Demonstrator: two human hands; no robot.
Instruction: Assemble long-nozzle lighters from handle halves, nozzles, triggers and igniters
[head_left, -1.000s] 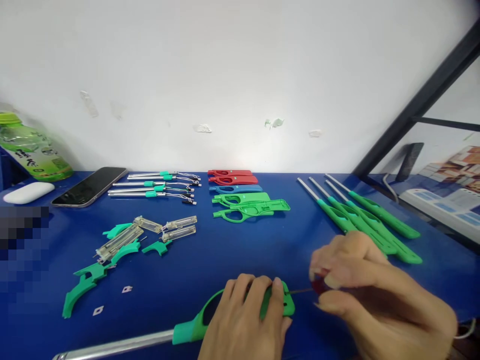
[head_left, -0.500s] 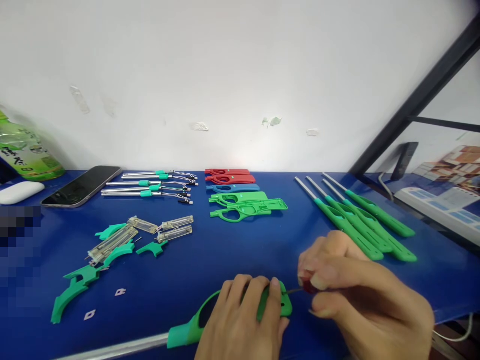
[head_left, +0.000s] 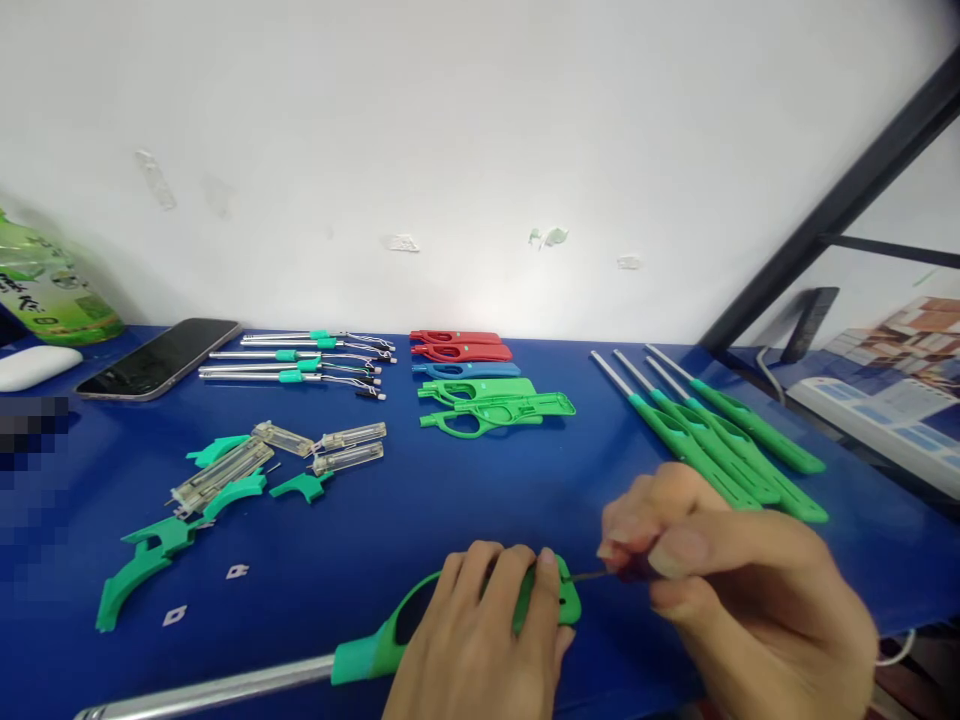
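A green gas lighter [head_left: 388, 645] with a long metal tube lies on the blue table in front of me, its tube to the left. My left hand [head_left: 480, 635] is laid over its handle, fingers curved across it and holding it down. A small screwdriver [head_left: 589, 576] with a thin metal shaft is pinched in the closed fingers of my right hand [head_left: 739, 580]; its handle is mostly hidden by them. The shaft's tip meets the right end of the lighter's handle, near a small hole.
Several assembled green lighters [head_left: 720, 440] lie at the right. Red shells [head_left: 461, 345], a blue shell [head_left: 465, 370] and green shells [head_left: 495, 410] sit at the back. Metal tubes with wires [head_left: 300, 360], clear fuel tanks [head_left: 225, 475], teal triggers [head_left: 146, 565] and a phone [head_left: 161, 358] occupy the left.
My right hand has shifted slightly right and turned, its fingers now covering the red handle. The left hand and the lighter stay nearly in place; the view has moved a little.
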